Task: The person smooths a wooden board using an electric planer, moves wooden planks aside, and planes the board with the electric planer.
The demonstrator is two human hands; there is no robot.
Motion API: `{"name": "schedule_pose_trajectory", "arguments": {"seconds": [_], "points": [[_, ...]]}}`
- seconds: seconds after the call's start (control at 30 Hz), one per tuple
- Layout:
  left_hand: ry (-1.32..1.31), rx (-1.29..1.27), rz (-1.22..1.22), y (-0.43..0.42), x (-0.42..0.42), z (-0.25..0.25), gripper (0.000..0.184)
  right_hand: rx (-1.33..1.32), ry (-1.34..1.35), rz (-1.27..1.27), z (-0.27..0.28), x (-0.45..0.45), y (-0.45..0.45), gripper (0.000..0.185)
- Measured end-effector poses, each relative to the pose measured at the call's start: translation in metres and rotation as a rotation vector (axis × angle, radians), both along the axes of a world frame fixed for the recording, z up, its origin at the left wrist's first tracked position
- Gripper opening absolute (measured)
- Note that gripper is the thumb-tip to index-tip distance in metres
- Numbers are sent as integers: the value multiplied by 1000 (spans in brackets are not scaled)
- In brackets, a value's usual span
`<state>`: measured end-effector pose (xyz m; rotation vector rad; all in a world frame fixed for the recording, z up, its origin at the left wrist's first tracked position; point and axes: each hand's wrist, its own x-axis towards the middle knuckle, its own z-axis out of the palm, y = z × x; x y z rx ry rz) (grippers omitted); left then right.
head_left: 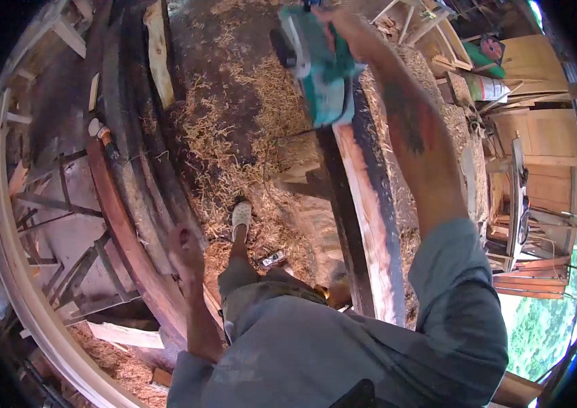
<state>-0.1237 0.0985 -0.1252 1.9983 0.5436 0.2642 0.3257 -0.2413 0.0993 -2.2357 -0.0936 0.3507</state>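
My right hand (337, 28) grips a green electric planer (320, 75) at the far end of a long timber beam (363, 224). Pale bare wood shows along the beam's top, between dark edges. The hand partly covers the planer's handle, and I cannot tell whether its sole touches the wood. Down at my left side hangs my left hand (185, 248), near a reddish-brown plank (122, 204). It is smeared by motion, so its fingers are unclear.
Wood shavings (224, 143) cover much of the floor around my shoe (241, 213). A small power tool (104, 138) with an orange-and-black body lies on the timbers at left. Boards (536, 156) are stacked at right. A small can-like object (273, 259) sits by my leg.
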Motion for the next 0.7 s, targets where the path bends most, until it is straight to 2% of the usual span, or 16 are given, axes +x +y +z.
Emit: {"name": "schedule_pose_trajectory", "arguments": {"seconds": [0.07,0.13,0.27,0.3,0.37,0.4,0.43,0.47,0.57,0.67,0.7], "points": [[-74,-46,2,-56,28,58,26,42,-17,15,1,-50,-26,55],[-185,-17,-180,-103,56,102,27,-90,-10,-76,13,-138,-44,56],[-539,31,-432,-208,81,167,31,88,34,-139,49,-325,-77,31],[-601,-34,-509,-235,74,182,32,104,122,-227,49,-368,-89,22],[-650,-129,-679,-285,55,202,36,110,192,-305,64,-448,-107,22],[-633,-157,-768,-307,37,208,39,2,382,-400,55,-488,-130,32],[-604,-220,-854,-331,19,202,40,-11,425,-430,64,-521,-136,34],[-571,-283,-933,-353,0,190,41,99,392,-458,64,-556,-146,34],[-436,-311,-1007,-389,-54,176,36,72,538,-493,60,-627,-171,33],[-349,-397,-1046,-394,-49,175,30,104,640,-562,71,-611,-170,36],[-336,-401,-1011,-390,-35,177,26,22,625,-501,65,-604,-172,38]]}}
